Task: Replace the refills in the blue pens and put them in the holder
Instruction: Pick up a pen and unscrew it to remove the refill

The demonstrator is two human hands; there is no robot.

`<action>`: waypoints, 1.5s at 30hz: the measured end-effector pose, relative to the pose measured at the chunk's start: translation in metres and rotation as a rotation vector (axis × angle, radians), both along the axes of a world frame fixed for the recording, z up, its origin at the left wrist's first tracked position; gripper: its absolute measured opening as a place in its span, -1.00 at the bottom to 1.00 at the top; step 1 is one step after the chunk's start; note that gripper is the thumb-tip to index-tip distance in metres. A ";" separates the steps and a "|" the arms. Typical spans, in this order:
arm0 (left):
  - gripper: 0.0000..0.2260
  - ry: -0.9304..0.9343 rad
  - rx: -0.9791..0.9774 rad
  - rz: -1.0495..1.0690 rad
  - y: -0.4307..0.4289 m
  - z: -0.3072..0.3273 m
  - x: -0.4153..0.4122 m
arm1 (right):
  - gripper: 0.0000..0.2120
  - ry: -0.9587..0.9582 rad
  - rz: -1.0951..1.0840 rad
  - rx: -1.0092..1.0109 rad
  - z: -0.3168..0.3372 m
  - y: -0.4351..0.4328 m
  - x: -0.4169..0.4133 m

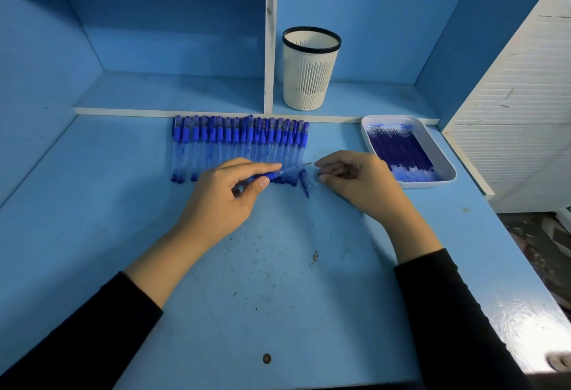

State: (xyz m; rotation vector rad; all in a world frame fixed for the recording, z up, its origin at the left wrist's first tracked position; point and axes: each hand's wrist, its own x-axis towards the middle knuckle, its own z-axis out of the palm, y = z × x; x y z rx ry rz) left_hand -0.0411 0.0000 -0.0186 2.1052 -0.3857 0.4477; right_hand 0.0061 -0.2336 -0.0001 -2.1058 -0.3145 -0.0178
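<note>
On the blue tabletop (pixel 278 297), seen from the head camera, a row of blue pens (pixel 241 145) lies side by side against the ledge of the low shelf (pixel 370 99). The left hand (pixel 228 191) grips one pen (pixel 278 173) between thumb and curled fingers, with its tip pointing right. The right hand (pixel 355 182), just beside that tip, has its fingers curled and pinches a small part (pixel 318 177) too tiny to identify. A loose blue cap (pixel 305 184) lies between the hands. At the right, a white tray (pixel 445 161) holds blue refills (pixel 398 148). The white holder (pixel 310 68) stands upright on the shelf behind the pens.
</note>
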 end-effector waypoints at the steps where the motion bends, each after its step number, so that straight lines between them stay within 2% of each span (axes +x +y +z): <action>1: -0.75 0.010 -0.012 0.006 -0.001 0.001 -0.001 | -0.81 0.000 -0.013 0.027 0.001 -0.002 0.000; 4: -0.77 0.030 -0.064 0.036 -0.004 0.002 -0.004 | -0.80 0.010 -0.026 0.154 0.007 -0.004 -0.003; 7: -0.78 0.038 -0.102 0.054 -0.008 0.004 -0.006 | -0.76 0.083 0.100 0.331 0.017 0.007 -0.012; 10: -0.80 0.041 -0.106 0.048 -0.014 0.004 -0.007 | -0.82 0.078 0.168 0.321 0.016 0.021 -0.020; 12: -0.80 0.028 -0.087 0.051 -0.016 0.003 -0.008 | -0.89 0.023 0.134 0.251 0.014 0.023 -0.019; 14: -0.80 0.018 -0.087 0.063 -0.015 0.002 -0.008 | -0.92 -0.007 0.082 0.276 0.016 0.017 -0.017; 18: -0.79 0.027 -0.148 0.107 -0.013 0.002 -0.008 | -0.88 0.000 -0.024 0.596 0.024 0.002 -0.013; 20: -0.78 0.038 -0.171 0.110 -0.016 0.003 -0.009 | -0.83 -0.037 -0.072 0.694 0.024 0.003 -0.014; 26: -0.80 -0.010 -0.174 0.126 -0.032 0.002 -0.006 | -0.84 -0.189 -0.228 0.807 0.024 0.020 -0.021; 34: -0.78 -0.062 -0.159 0.112 -0.045 0.005 0.003 | -0.84 -0.094 -0.351 1.046 0.033 0.003 0.001; 36: -0.78 -0.086 -0.151 0.118 -0.044 0.007 0.011 | -0.82 -0.048 -0.340 0.933 0.034 -0.009 0.011; 42: -0.80 -0.142 -0.130 0.133 -0.045 0.009 0.040 | -0.77 0.057 -0.137 0.228 0.034 -0.026 0.029; 45: -0.81 -0.174 -0.112 0.138 -0.048 0.008 0.054 | -0.77 0.051 -0.129 -0.032 0.032 -0.023 0.041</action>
